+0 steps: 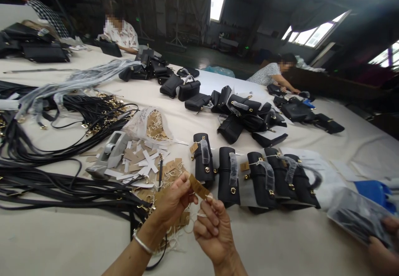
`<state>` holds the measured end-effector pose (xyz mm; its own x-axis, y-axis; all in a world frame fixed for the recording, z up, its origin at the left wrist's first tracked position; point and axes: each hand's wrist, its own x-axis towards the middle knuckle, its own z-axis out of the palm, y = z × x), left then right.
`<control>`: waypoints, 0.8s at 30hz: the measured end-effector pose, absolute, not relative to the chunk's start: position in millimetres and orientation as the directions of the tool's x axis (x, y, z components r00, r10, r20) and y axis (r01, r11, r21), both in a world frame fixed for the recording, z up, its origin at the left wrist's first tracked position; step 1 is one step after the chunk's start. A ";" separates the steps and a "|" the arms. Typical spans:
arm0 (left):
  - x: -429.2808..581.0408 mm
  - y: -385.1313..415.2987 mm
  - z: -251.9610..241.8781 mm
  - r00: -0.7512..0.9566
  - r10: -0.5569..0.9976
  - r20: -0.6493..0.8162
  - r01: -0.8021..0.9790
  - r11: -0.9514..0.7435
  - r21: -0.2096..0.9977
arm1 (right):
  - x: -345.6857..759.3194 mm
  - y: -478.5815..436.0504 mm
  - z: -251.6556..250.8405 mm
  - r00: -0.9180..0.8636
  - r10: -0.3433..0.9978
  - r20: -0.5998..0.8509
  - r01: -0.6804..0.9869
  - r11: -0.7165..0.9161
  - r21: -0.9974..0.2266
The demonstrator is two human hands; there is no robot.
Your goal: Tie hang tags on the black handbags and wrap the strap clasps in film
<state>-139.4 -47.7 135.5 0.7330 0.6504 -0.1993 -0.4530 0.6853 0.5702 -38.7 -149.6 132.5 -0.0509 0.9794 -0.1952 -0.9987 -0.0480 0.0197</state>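
Note:
Between my two hands is a small brown paper hang tag [198, 187]. My left hand [174, 199] pinches one end of it between thumb and fingers. My right hand [213, 228] is closed at the other end, on the tag's white string [202, 215]. Under and beside my left hand lies a pile of brown tags [171, 171] with white strings. Just beyond my hands a row of black handbags [228, 174] lies on the table, their handles wrapped in clear plastic. Similar tags hang from some of them.
Black straps [77, 188] with gold clips cover the left side. A tape dispenser [112, 151], paper strips [140, 159] and a plastic bag of tags [152, 124] lie nearby. More handbags [243, 109] are piled beyond. At right, another person's hand [383, 247] holds a plastic-wrapped item [358, 218]. Several people sit farther off.

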 end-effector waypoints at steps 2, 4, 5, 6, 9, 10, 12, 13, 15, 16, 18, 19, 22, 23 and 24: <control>-138.9 -49.4 134.9 0.749 0.631 -0.203 -0.459 0.714 0.529 | -29.3 -153.4 130.9 -0.096 0.971 -0.219 -0.995 -0.101 -0.014; -136.9 -51.6 134.8 0.776 0.596 -0.207 -0.452 0.754 0.476 | -19.3 -159.0 130.7 -0.123 0.961 -0.249 -0.989 -0.139 -0.050; -134.9 -52.8 134.7 0.787 0.583 -0.204 -0.452 0.769 0.452 | -14.4 -162.1 131.4 -0.124 0.956 -0.265 -0.987 -0.147 -0.068; -132.4 -53.7 134.8 0.796 0.572 -0.198 -0.451 0.779 0.435 | -9.3 -165.2 132.8 -0.127 0.951 -0.283 -0.983 -0.158 -0.091; -123.2 -54.3 135.8 0.834 0.527 -0.165 -0.416 0.796 0.439 | 7.5 -174.7 141.2 -0.185 0.913 -0.364 -0.932 -0.281 -0.230; -120.5 -53.7 136.9 0.849 0.505 -0.158 -0.382 0.792 0.477 | 14.1 -178.2 145.2 -0.202 0.887 -0.415 -0.883 -0.348 -0.315; -116.2 -51.5 141.3 0.891 0.417 -0.178 -0.219 0.741 0.635 | 29.4 -186.3 154.4 -0.202 0.825 -0.528 -0.701 -0.499 -0.510; -114.6 -50.4 144.7 0.914 0.355 -0.196 -0.097 0.663 0.743 | 38.3 -190.8 159.3 -0.190 0.788 -0.586 -0.571 -0.574 -0.587; -111.1 -48.7 152.8 0.949 0.228 -0.216 0.126 0.355 0.926 | 58.1 -199.8 169.7 -0.175 0.715 -0.677 -0.321 -0.691 -0.647; -108.6 -48.2 156.9 0.962 0.173 -0.212 0.184 0.164 0.969 | 68.7 -203.7 174.9 -0.177 0.686 -0.706 -0.233 -0.726 -0.647; -101.4 -47.3 162.9 0.979 0.112 -0.169 0.184 -0.142 0.973 | 89.3 -208.8 184.5 -0.182 0.670 -0.720 -0.171 -0.743 -0.648; -96.6 -46.5 164.5 0.983 0.103 -0.152 0.171 -0.220 0.960 | 98.5 -209.3 188.4 -0.179 0.699 -0.692 -0.178 -0.715 -0.676; -78.9 -40.2 165.1 0.982 0.132 -0.134 0.157 -0.183 0.970 | 117.6 -202.5 193.6 -0.073 0.853 -0.516 -0.217 -0.519 -0.827; -72.7 -37.1 165.1 0.981 0.145 -0.127 0.145 -0.124 0.982 | 120.9 -197.9 193.0 -0.004 0.891 -0.455 -0.266 -0.439 -0.858; -66.7 -33.9 165.2 0.982 0.156 -0.109 0.121 -0.066 0.990 | 123.0 -192.7 191.5 0.071 0.910 -0.408 -0.356 -0.359 -0.863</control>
